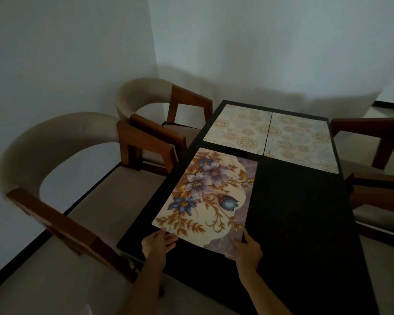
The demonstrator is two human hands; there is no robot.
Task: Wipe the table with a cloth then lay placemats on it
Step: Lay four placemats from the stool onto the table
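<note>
- Laying the floral mat [205, 196] on the dark table [293, 223] was the step in hand; it lay flat at the centre left of the frame, its near edge close to the table's near left corner.
- The left hand [157, 244] touched the mat's near left corner with fingers fairly straight, pinching nothing that I could see.
- The right hand [246, 247] gripped the near right corner, thumb on top and fingers seemingly tucked under the edge.
- Two pale circle-patterned mats [268, 135] already lay side by side at the far end, upper centre, edges almost touching.
- To do it well, I judged the mat should be slid, not lifted, until its long side ran parallel to the table's left edge and its far end kept an even gap from the pale mats.
- The lower right part of the table was bare, likely the fourth mat's place.
- No cloth was in view.
- No brand, label or writing could be read anywhere.
</note>
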